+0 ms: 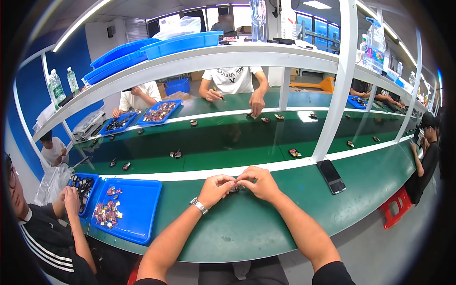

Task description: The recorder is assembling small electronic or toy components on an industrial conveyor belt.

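Over the near green worktop (228,232), the left hand (217,190) and right hand (260,184) meet fingertip to fingertip, both pinching a small part (236,189) mostly hidden by the fingers. It sits between them, on the near side of the white rail (190,175). A metal-banded watch (199,205) circles the left wrist. To the left lies a blue tray (141,199) with a cluster of small pieces (109,213) at its left side; to the right, a dark phone (331,176) lies near the rail. Beyond the rail, more pieces are scattered along a green belt (223,156), and a person in a white shirt (232,80) reaches over its far edge
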A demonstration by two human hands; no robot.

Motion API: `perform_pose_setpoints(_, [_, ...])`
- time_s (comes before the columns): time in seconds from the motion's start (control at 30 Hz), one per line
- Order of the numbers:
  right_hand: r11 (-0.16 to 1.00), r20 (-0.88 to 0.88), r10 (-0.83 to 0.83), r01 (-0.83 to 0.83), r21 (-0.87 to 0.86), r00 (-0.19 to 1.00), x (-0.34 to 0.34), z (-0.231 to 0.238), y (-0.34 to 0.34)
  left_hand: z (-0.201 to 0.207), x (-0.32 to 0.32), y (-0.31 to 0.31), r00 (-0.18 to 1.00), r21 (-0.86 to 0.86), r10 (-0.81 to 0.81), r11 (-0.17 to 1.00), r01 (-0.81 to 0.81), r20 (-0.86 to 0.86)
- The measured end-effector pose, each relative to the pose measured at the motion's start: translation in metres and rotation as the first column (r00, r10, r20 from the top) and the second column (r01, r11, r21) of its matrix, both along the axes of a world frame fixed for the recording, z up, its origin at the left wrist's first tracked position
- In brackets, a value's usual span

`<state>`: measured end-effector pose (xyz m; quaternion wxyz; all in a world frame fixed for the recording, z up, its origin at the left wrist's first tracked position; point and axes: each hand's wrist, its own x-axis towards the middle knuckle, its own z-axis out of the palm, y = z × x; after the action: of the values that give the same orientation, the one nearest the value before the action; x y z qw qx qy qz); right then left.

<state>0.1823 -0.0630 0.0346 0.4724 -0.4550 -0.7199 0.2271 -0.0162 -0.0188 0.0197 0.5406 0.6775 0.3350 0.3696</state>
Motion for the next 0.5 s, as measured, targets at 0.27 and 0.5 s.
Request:
perform_pose_setpoints(0.27, [0.992, -0.019, 0.015, -0.012, 0.127, 1.000, -0.0062, -0.0071, 0.0004, 0.0013, -0.0064, 0.0018, 0.977, -0.273, -0.120, 0.948, 0.165, 0.174])
perform_pose_setpoints(0.5, [0.985, 0.033, 0.027, -0.032, 0.169, 0.999, -0.0075, -0.0047, 0.0006, 0.0013, -0.0101, 0.0068, 0.964, -0.342, -0.168, 0.911, 0.232, 0.205])
